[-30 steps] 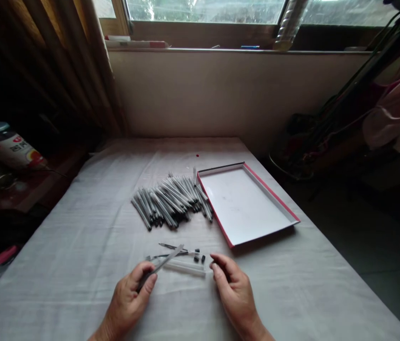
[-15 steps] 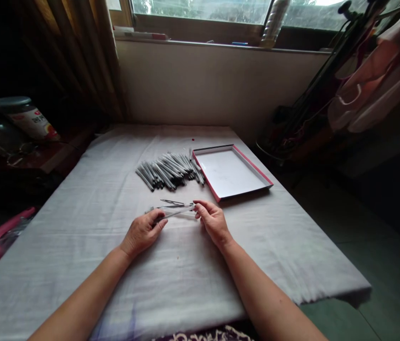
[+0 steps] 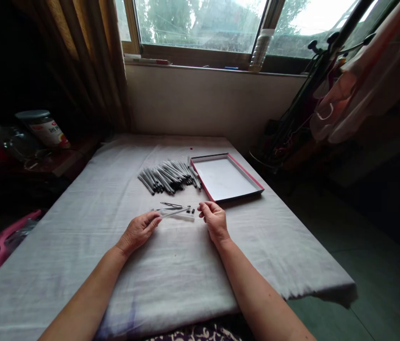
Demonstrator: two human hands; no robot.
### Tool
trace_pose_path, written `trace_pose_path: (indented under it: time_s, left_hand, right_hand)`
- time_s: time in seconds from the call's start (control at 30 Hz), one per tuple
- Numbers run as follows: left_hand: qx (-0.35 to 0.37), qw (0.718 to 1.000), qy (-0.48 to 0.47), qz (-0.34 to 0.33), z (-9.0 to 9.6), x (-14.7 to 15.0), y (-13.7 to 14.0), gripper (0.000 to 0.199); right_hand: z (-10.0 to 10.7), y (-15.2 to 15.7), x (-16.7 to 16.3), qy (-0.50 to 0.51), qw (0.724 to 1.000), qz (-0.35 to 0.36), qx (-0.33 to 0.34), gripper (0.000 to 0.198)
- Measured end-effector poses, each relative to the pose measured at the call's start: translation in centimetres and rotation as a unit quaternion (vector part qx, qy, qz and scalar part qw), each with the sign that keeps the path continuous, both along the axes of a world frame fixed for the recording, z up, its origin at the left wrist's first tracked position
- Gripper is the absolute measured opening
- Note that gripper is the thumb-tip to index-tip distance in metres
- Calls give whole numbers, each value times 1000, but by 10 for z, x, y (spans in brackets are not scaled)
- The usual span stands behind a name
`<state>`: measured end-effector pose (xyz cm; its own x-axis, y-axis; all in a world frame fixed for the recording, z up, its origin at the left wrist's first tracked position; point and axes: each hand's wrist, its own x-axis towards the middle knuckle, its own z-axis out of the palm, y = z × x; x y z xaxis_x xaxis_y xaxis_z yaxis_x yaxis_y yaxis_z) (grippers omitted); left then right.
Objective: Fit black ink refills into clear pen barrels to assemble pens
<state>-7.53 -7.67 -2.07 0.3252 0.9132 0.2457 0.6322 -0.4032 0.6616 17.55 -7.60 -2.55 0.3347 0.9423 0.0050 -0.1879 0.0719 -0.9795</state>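
Note:
My left hand [image 3: 140, 230] is closed around one end of a thin clear pen barrel [image 3: 176, 212], which points to the right. Across a small gap, the fingertips of my right hand [image 3: 215, 220] are pinched together; whether anything tiny is between them I cannot make out. Between the hands, another clear barrel [image 3: 186, 218] lies on the cloth. Dark thin pen refills [image 3: 170, 205] rest just behind it, and small black pen plugs [image 3: 193, 211] sit near the right fingertips. Farther back is a heap of grey pens with black ends [image 3: 164, 177].
A shallow box lid [image 3: 226, 177] with pink and black edges stands right of the heap on the cloth-covered table [image 3: 171, 284]. A red speck lies behind. Jars [image 3: 48, 130] stand on a side surface at left, with a pink-handled object [image 3: 1, 239] below.
My right hand has drawn away to the right from the barrel's end, leaving black plugs visible between. My left hand keeps its hold. The view has tilted upward.

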Motion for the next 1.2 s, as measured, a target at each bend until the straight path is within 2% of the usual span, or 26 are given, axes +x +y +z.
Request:
trace_pose_path:
  time_s: [0.07, 0.13, 0.23, 0.37, 0.47, 0.53, 0.57, 0.63, 0.73, 0.83, 0.97, 1.2]
  left_hand:
    - [1, 1000, 6, 21, 1, -18, -1, 33]
    - [7, 997, 0, 82, 2, -37, -1, 35]
    - [-12, 991, -24, 131, 2, -51, 0, 38]
    - [-14, 990, -73, 118, -1, -38, -1, 41]
    - [-12, 992, -97, 84, -5, -20, -1, 40]
    - [-6, 992, -102, 77, -9, -11, -1, 39]
    - [-3, 992, -105, 73, -10, -8, -1, 38]
    - [5, 992, -111, 55, -12, -1, -1, 37]
    - [27, 995, -95, 14, -11, 9, -4, 32]
    - [50, 998, -46, -15, -8, 16, -7, 27]
    - [82, 996, 20, -26, -9, 18, -10, 24]
    - [131, 989, 55, -27, -14, 17, -11, 25]
  right_hand:
    - [-3, 2, 8, -3, 999, -39, 9, 33]
    - [-7, 3, 16, -9, 998, -58, 8, 33]
    - [-14, 1, 19, -61, 998, -30, 5, 28]
    - [-18, -4, 11, -210, 976, 51, 29, 21]
    - [-14, -8, 6, -335, 940, 30, 53, 21]
    - [-10, -11, 5, -381, 922, 5, 61, 26]
    - [-8, -12, 4, -382, 922, 1, 62, 28]
    - [-6, -15, 1, -335, 940, 29, 60, 33]
    - [-6, -17, -7, -193, 972, 130, 38, 36]
    - [-3, -17, -14, -82, 978, 192, -1, 36]
    - [1, -18, -18, -7, 983, 181, -38, 43]
    - [2, -18, -20, -35, 989, 131, -54, 52]
